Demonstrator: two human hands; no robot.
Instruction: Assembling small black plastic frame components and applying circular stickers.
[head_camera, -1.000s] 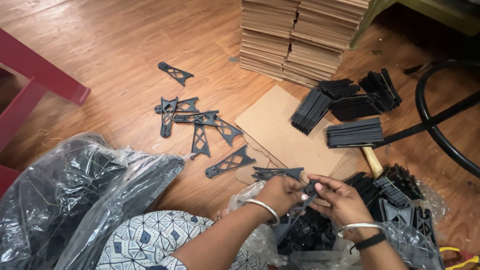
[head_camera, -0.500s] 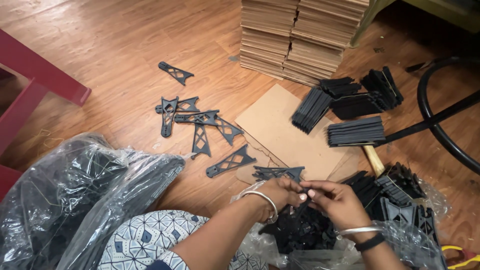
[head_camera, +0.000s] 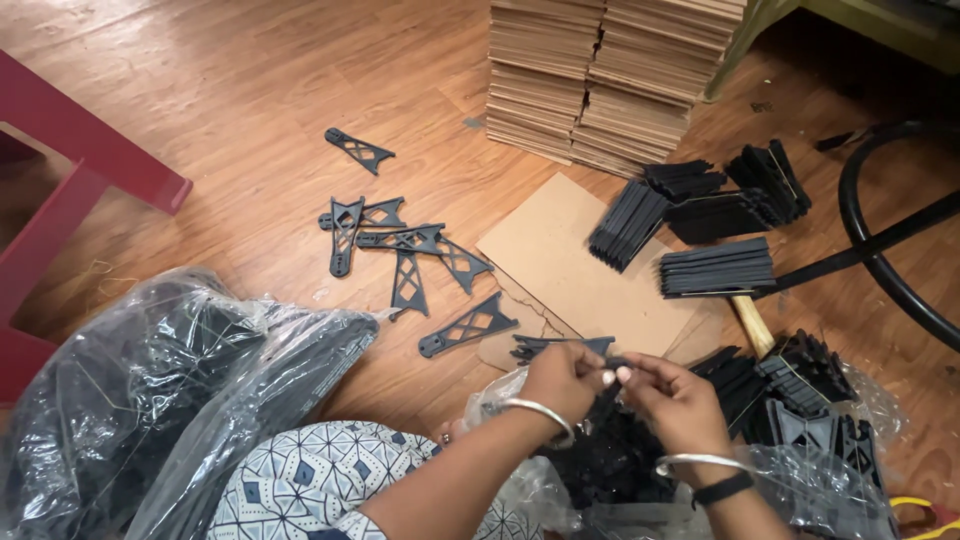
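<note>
**Both hands close on one black piece above the bag**

Low in the middle of the frame, the left hand (head_camera: 562, 380) and the right hand (head_camera: 668, 392) meet fingertip to fingertip, each pinching an end of a small black plastic piece (head_camera: 610, 368). Both are narrow, closed on that piece. A second ago the hands sat a little higher, just under the cardboard sheet (head_camera: 585, 275); half a second ago they dipped into the clear plastic bag (head_camera: 800, 480) of black parts at lower right. Now they are up again with the piece between them, so a fresh part seems to have been drawn from the heap.

Flat lattice brackets (head_camera: 410, 250) lie scattered on the wooden floor (head_camera: 200, 90) left of centre, unchanged. Bundled black stacks (head_camera: 715, 268) sit to the right of the cardboard, a pile of cardboard sheets (head_camera: 610, 70) at top centre, a second wrapped bag (head_camera: 150, 390) at lower left.
</note>
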